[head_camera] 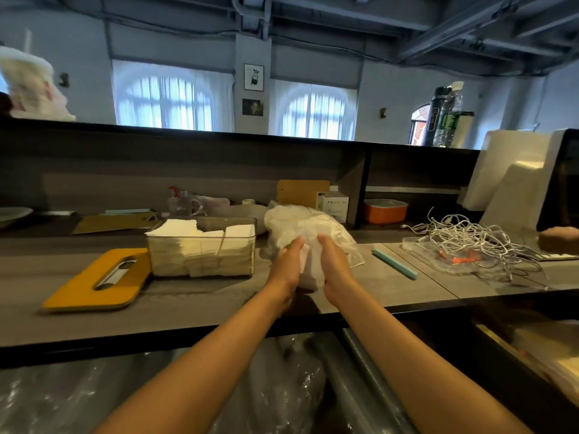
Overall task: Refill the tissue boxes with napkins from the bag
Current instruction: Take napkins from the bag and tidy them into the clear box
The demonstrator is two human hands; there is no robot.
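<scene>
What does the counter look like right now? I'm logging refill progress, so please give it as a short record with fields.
box: clear tissue box, open on top, on the counter
contents: white napkins stacked inside, nearly to the rim
lid: yellow lid lying flat on the counter, left of the box
bag: clear plastic bag, right of the box
left hand: left hand on the bag's left side
right hand: right hand on its right side
stage: napkins being taken from the bag, lid not yet on
</scene>
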